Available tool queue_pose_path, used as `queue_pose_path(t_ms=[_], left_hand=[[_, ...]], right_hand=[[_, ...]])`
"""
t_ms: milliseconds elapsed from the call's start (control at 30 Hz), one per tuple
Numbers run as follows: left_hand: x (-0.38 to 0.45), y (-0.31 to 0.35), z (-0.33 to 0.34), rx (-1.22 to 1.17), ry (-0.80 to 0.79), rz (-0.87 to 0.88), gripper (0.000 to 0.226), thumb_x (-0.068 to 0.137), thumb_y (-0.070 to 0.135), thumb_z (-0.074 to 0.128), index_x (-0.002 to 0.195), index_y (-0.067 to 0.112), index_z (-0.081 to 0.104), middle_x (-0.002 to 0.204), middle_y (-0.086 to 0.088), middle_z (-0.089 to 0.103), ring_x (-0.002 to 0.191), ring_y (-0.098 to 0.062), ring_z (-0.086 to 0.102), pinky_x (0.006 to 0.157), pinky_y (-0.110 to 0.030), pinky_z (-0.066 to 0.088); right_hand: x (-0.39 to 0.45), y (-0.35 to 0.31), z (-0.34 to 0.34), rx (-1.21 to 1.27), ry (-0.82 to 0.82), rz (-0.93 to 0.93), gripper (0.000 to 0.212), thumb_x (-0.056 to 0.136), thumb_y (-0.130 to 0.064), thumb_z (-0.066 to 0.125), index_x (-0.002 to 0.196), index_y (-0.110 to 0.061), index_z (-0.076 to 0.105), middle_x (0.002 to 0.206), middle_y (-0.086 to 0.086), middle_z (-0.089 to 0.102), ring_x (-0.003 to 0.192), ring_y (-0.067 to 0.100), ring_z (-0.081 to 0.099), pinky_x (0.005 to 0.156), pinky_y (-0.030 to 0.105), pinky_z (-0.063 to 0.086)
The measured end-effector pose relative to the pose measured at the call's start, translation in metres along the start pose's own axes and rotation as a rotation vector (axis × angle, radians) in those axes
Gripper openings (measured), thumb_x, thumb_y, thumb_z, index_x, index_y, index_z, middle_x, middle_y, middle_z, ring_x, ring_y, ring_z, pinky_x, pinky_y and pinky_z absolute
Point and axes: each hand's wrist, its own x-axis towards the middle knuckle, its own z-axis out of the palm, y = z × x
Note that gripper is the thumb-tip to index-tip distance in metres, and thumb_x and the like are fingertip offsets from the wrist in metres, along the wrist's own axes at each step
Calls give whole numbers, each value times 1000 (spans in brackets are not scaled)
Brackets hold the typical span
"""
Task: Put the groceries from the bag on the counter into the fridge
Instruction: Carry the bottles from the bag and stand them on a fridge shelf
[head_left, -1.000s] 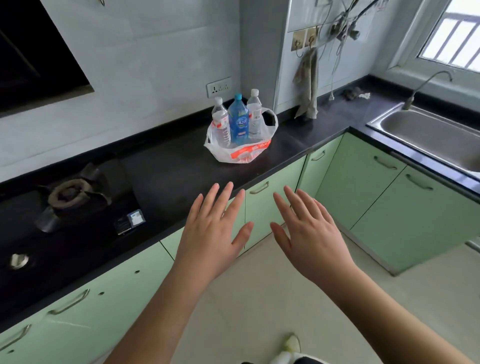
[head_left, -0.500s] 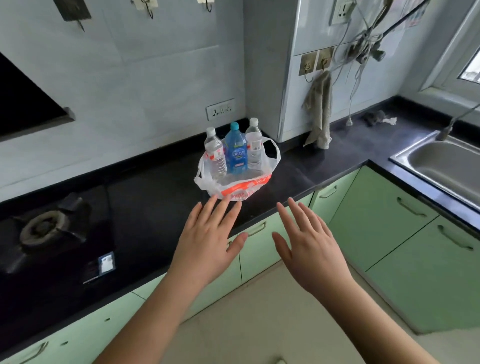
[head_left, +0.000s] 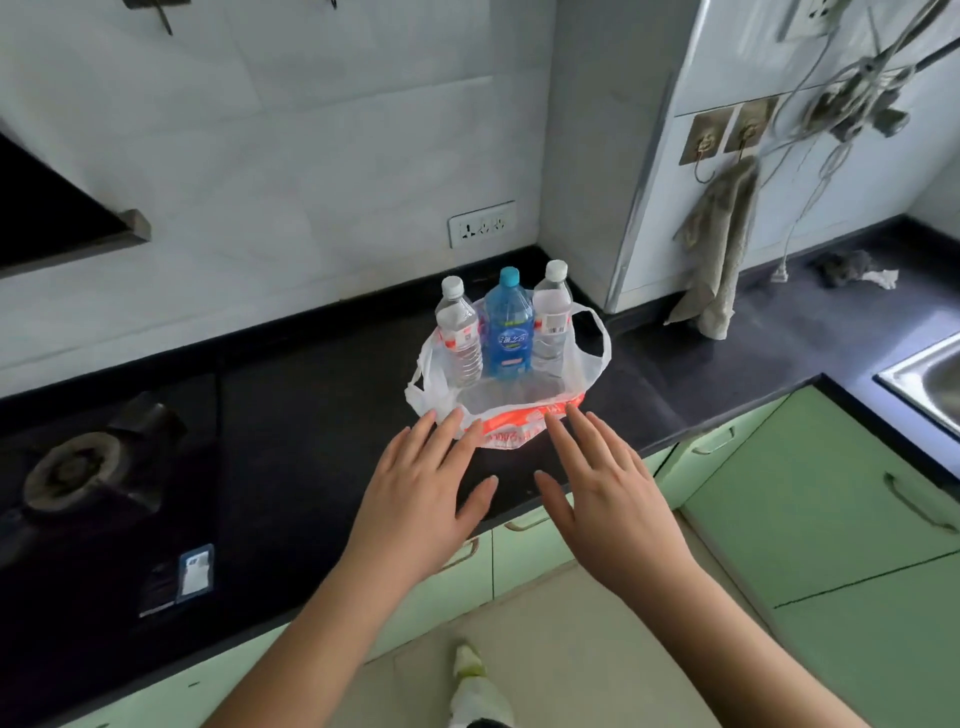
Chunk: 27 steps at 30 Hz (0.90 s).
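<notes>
Gas burner (head_left: 72, 470), hanging towel (head_left: 719, 244), sink (head_left: 930, 384)

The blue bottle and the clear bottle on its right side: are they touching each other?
Cannot tell. In the head view the blue bottle and the clear bottle stand side by side in the bag; their outlines meet, without showing contact or a gap.

pale tiled wall (head_left: 270, 156) with a socket (head_left: 482, 224) rises behind a black counter (head_left: 322, 415). a gas burner (head_left: 78, 470) sits at left. mint green cabinets (head_left: 810, 499) run below. a cloth (head_left: 722, 249) hangs from hooks (head_left: 724, 132); steel sink (head_left: 930, 384) at right. beige floor (head_left: 571, 649).
</notes>
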Motion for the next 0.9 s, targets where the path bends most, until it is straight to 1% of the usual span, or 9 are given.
queue_pose_path(t_ms=[100, 233, 300, 400, 533, 600, 700, 767, 900], left_hand=[[29, -17, 9, -40, -7, -5, 65, 97, 57, 26, 149, 21, 41, 155, -3, 41, 145, -26, 35, 116, -43, 30], [62, -34, 22, -78, -26, 13, 67, 98, 61, 24, 154, 26, 28, 162, -1, 27, 151, -22, 21, 117, -36, 8], [79, -41, 27, -89, -30, 31, 67, 97, 62, 23, 153, 25, 30, 161, -2, 29, 150, -23, 24, 117, -38, 13], [102, -46, 39, -63, -17, 55, 65, 96, 58, 29, 147, 20, 43, 154, -6, 42, 143, -27, 38, 114, -42, 28], [123, -47, 55, -80, -36, 37, 64, 97, 58, 33, 147, 19, 44, 154, -7, 43, 144, -28, 37, 115, -42, 26], [131, -48, 66, -77, -44, 25, 64, 97, 57, 33, 146, 17, 44, 154, -8, 42, 144, -28, 37, 115, -43, 28], [142, -48, 83, -55, -68, -21, 65, 96, 56, 31, 145, 15, 47, 153, -9, 43, 143, -29, 38, 114, -45, 30], [148, -43, 94, -36, -109, -64, 67, 96, 57, 29, 145, 15, 47, 153, -10, 43, 143, -30, 38, 115, -46, 30], [159, -28, 109, -29, -134, -144, 69, 96, 57, 25, 144, 14, 48, 152, -12, 45, 143, -30, 38, 114, -46, 30]], right_hand=[[34, -3, 8, -13, -22, -15, 65, 95, -54, 24, 150, -20, 30, 156, 5, 33, 144, 25, 29, 116, 39, 26], [72, -1, 14, -4, -74, -25, 61, 100, -52, 29, 154, -28, 14, 162, -2, 16, 149, 19, 12, 119, 36, 12], [89, -1, 18, -8, -81, -11, 62, 99, -53, 27, 154, -29, 13, 162, -2, 16, 149, 18, 11, 120, 36, 12], [108, 2, 27, -6, -43, 38, 65, 93, -53, 26, 151, -22, 30, 156, 4, 33, 145, 23, 27, 115, 38, 21], [127, 14, 42, -9, -76, 73, 66, 93, -52, 30, 151, -21, 28, 157, 5, 31, 146, 23, 25, 115, 38, 19], [137, 24, 50, -44, -81, 65, 65, 93, -52, 32, 149, -20, 32, 154, 7, 36, 144, 24, 30, 114, 41, 22], [155, 38, 66, -119, -136, 49, 64, 93, -50, 44, 148, -18, 34, 152, 9, 39, 142, 26, 34, 113, 41, 18], [164, 46, 76, -111, -170, 17, 64, 95, -48, 45, 150, -18, 31, 155, 9, 35, 144, 27, 29, 115, 40, 12], [182, 66, 88, -81, -232, -59, 67, 99, -51, 33, 155, -23, 10, 163, 3, 9, 150, 22, 3, 114, 32, -8]])
